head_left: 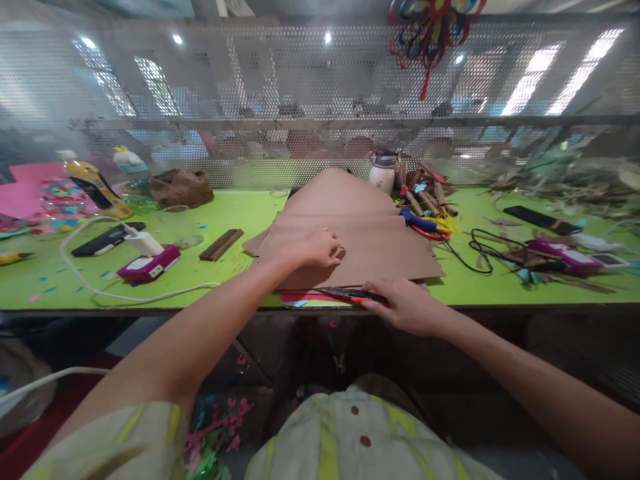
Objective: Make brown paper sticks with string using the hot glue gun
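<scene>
We look from one head-worn camera, forward and down, close above the counter [243,208], facing the metal screen [300,77] beyond.

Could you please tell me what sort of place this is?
It is probably a craft workshop. On the green table lies a large sheet of brown paper, the right hand holds scissors at its near edge, and a colourful flower-shaped ornament hangs above.
</scene>
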The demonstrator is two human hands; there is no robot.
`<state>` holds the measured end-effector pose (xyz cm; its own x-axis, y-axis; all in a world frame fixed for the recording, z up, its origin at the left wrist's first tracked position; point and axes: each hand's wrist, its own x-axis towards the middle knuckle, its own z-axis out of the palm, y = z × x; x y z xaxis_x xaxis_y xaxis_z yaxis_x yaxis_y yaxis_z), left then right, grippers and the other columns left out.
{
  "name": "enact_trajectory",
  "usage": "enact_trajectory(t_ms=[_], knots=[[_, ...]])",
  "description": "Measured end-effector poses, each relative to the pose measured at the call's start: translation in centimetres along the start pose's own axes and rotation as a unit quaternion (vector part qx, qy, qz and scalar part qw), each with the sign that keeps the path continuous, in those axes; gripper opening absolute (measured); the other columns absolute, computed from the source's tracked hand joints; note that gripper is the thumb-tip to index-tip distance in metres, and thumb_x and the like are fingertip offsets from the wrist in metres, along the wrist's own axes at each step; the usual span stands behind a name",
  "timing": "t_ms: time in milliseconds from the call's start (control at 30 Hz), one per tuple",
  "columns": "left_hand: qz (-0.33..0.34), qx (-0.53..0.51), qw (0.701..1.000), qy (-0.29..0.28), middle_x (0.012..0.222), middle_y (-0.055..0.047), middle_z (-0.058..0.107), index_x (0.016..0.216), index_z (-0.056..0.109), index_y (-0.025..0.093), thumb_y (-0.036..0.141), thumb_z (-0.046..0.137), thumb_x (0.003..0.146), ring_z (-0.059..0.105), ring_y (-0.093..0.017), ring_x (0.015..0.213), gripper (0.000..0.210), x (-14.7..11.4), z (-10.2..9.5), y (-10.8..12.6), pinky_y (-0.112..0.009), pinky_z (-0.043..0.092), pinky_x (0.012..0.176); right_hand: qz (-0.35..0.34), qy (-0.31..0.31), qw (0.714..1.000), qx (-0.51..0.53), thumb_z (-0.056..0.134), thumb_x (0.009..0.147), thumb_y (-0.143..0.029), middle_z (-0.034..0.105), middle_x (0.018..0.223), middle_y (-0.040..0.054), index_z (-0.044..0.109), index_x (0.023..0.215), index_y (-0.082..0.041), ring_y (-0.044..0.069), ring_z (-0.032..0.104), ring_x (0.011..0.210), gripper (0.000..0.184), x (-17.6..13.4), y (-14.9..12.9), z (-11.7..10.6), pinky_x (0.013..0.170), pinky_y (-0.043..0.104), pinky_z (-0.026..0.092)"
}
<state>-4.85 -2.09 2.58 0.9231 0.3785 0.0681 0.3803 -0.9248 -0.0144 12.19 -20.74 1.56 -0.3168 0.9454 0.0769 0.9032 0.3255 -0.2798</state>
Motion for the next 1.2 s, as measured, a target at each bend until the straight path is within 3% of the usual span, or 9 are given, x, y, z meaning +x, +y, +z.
enact_trajectory(t_ms=[133, 333, 667, 900, 1200], knots=[[-0.099, 0.039, 0.986, -0.127, 0.096, -0.007, 0.067, 0.118, 0.061, 0.026, 0.038, 0.059, 0.075, 0.059, -0.023, 0.080, 0.046, -1.8, -2.4, 0.0, -0.032, 0.043, 0.073, -0.004, -0.003, 1.000, 0.014, 0.043, 0.092, -0.040, 0.069, 0.102, 0.0094, 0.060, 0.111, -0.020, 0.025, 0.063, 0.091, 0.032, 0.0, 0.1, 0.0, 0.072, 0.031, 0.042], [-0.110, 0.052, 0.974, -0.190, 0.102, -0.008, 0.066, 0.120, 0.061, 0.025, 0.041, 0.056, 0.076, 0.059, -0.024, 0.088, 0.047, -2.2, -3.7, 1.0, -0.031, 0.043, 0.076, -0.001, 0.004, 1.000, 0.028, 0.044, 0.092, -0.038, 0.069, 0.103, 0.0095, 0.061, 0.110, -0.020, 0.022, 0.063, 0.093, 0.031, 0.1, -0.3, -0.6, 0.076, 0.029, 0.042], [-0.088, 0.036, 0.972, -0.214, 0.095, -0.007, 0.069, 0.108, 0.066, 0.023, 0.031, 0.060, 0.070, 0.061, -0.021, 0.076, 0.039, -1.3, -3.8, 0.8, -0.027, 0.043, 0.062, -0.022, 0.001, 1.000, 0.022, 0.042, 0.093, -0.042, 0.069, 0.101, 0.0108, 0.061, 0.108, -0.018, 0.023, 0.063, 0.088, 0.035, 2.6, -1.6, -0.3, 0.071, 0.029, 0.040], [-0.093, 0.029, 0.978, -0.186, 0.098, -0.008, 0.068, 0.119, 0.060, 0.024, 0.035, 0.063, 0.071, 0.061, -0.023, 0.083, 0.050, -1.6, -3.0, -0.2, -0.029, 0.043, 0.068, -0.016, 0.003, 1.000, -0.006, 0.041, 0.093, -0.040, 0.069, 0.099, 0.0132, 0.059, 0.111, -0.016, 0.024, 0.063, 0.090, 0.034, 2.2, -2.4, 0.6, 0.072, 0.029, 0.039], [-0.067, 0.045, 0.973, -0.216, 0.096, -0.007, 0.068, 0.115, 0.062, 0.023, 0.028, 0.064, 0.067, 0.060, -0.022, 0.081, 0.048, -2.0, -3.6, 0.3, -0.029, 0.043, 0.067, 0.002, -0.009, 1.000, 0.027, 0.041, 0.093, -0.042, 0.070, 0.096, 0.0107, 0.060, 0.106, -0.018, 0.023, 0.062, 0.086, 0.034, 2.5, -2.4, 0.1, 0.068, 0.028, 0.038]])
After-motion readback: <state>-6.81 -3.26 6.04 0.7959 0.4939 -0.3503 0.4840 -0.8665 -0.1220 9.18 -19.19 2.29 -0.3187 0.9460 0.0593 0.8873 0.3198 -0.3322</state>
